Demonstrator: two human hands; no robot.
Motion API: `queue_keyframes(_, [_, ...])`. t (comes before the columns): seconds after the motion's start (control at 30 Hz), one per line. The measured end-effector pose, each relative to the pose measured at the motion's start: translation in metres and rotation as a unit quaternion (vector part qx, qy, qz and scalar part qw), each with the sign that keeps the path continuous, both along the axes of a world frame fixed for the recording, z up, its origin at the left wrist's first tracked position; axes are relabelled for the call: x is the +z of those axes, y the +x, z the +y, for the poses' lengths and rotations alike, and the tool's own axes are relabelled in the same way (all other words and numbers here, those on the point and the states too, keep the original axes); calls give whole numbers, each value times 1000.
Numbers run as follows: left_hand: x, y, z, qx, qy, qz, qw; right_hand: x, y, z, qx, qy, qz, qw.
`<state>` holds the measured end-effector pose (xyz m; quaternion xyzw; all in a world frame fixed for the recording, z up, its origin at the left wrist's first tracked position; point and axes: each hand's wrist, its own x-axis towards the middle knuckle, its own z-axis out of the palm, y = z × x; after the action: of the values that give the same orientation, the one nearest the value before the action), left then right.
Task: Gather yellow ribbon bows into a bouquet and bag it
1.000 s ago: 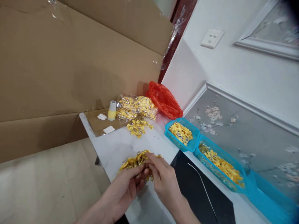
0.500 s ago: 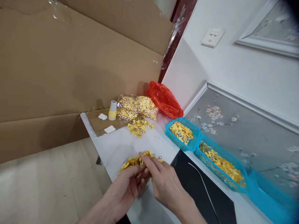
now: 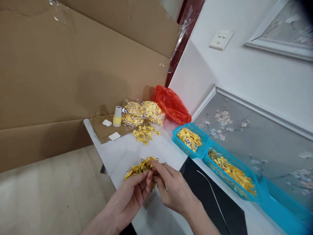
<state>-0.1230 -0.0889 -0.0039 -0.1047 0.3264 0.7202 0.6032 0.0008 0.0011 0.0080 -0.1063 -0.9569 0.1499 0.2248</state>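
My left hand [image 3: 130, 199] and my right hand [image 3: 172, 189] meet over a small heap of yellow ribbon bows with silver beads [image 3: 140, 167] near the front of the white table [image 3: 122, 153]. Fingers of both hands are pinched together on a piece from that heap. Thumb and forefinger tips touch each other at the heap's near edge; the piece itself is mostly hidden by the fingers.
A second loose heap of bows [image 3: 144, 133] and a clear bag of them [image 3: 143, 112] lie further back, by a yellow glue bottle [image 3: 117, 116] and a red plastic bag [image 3: 172, 105]. Two blue baskets [image 3: 189, 151] [image 3: 220, 179] of bows stand right. Cardboard sheets [image 3: 61, 71] lean behind.
Both hands stayed over the near heap. The right hand's fingers drew in from reaching across the heap and now pinch against the left hand's fingertips.
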Motion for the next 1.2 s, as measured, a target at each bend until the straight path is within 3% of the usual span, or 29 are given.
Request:
queue_keyframes(0.2, [1,-5,-1,27,3,-69,997,-11,-4,1,60,-14,77,995])
queue_keyframes(0.3, [3,-9,-1,41,-4,-77,996,-11,-5,4,62,-70,133,987])
queue_keyframes(0.4, [6,-12,-2,54,-23,-57,997,-9,-12,24,-56,-164,200,964])
queue_keyframes(0.5, [7,-13,-3,60,-33,-44,997,-10,-33,63,-197,-221,186,937])
queue_keyframes(0.67, [1,-7,-8,43,-47,-38,997,-31,-82,124,-257,-213,84,939])
queue_keyframes(0.9, [1,-6,-11,23,-57,-28,998,-54,-119,144,-298,-211,26,931])
queue_keyframes(1.03, [-1,-7,-9,20,-57,-19,998,-52,-107,145,-289,-209,59,932])
queue_keyframes(1.2, [-3,-9,-6,22,-65,-13,998,-38,-51,129,-256,-208,141,933])
